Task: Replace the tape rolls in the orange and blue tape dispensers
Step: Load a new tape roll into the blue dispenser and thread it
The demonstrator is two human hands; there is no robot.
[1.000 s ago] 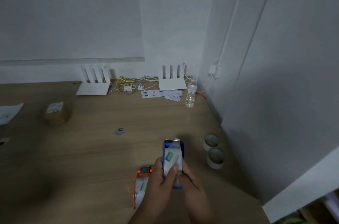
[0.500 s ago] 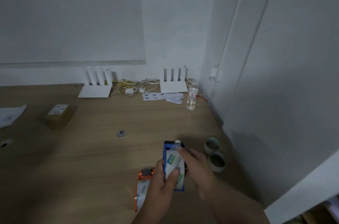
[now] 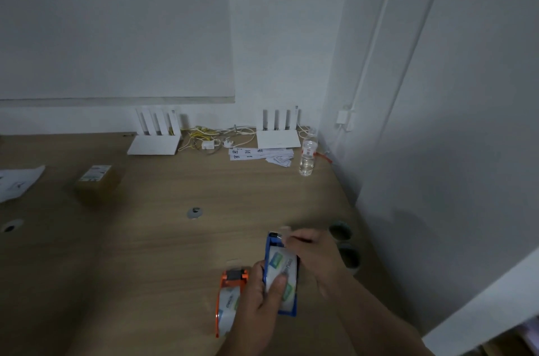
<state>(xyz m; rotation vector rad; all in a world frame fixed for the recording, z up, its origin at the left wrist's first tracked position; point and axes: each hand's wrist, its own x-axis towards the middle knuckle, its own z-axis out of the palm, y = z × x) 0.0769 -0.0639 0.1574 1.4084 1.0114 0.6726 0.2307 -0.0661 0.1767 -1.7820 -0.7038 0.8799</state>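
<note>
Near the table's (image 3: pixel 145 253) right edge, your left hand (image 3: pixel 259 294) clamps the blue dispenser (image 3: pixel 281 274), thumb on its roll. Your right hand (image 3: pixel 309 247) pinches the tape end at the cutter. You're threading; next, pull it taut. The orange dispenser (image 3: pixel 230 297) lies just beside.

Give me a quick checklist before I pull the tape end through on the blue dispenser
1. Blue dispenser held steady by left hand: ok.
2. Tape roll seated in the blue dispenser: ok, printed roll shows inside the frame.
3. Right hand at the dispenser's far end: ok, fingers pinched there.
4. Tape end actually gripped: cannot tell, blurred.
5. Orange dispenser out of the way on the table: ok, beside the left hand, with a roll in it.
6. Two rolls lying right of the hands, clear: ok.
</note>
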